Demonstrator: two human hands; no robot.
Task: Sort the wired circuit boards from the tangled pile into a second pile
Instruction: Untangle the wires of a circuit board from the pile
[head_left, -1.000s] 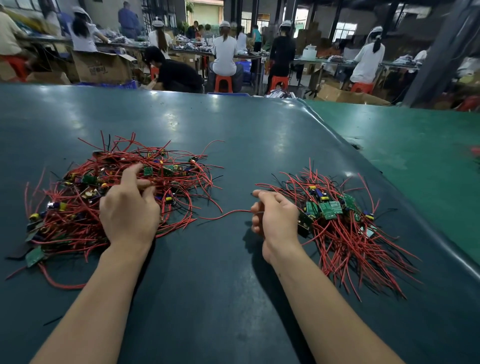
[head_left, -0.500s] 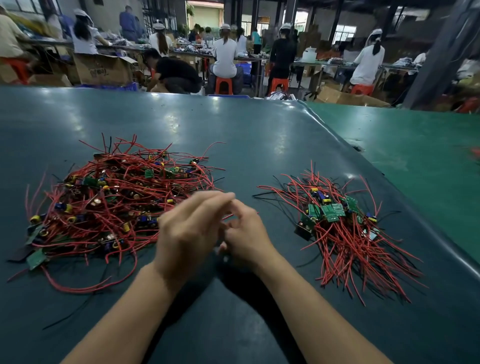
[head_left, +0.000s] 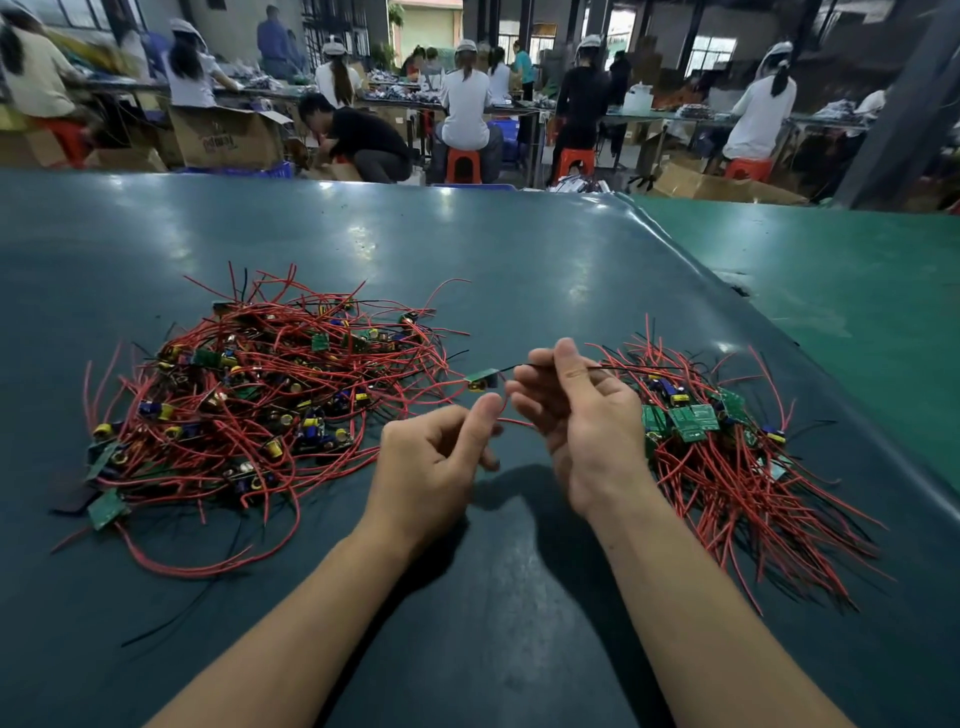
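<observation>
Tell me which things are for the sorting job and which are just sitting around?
For the job: tangled pile; second pile; small board hanging between the left hand and right hand.

Just around: cardboard box; orange stools; green table.

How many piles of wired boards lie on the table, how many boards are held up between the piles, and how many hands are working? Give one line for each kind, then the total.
Piles: 2, a tangled pile and a second pile
Held board: 1
Hands: 2, left hand and right hand
Total: 5
</observation>
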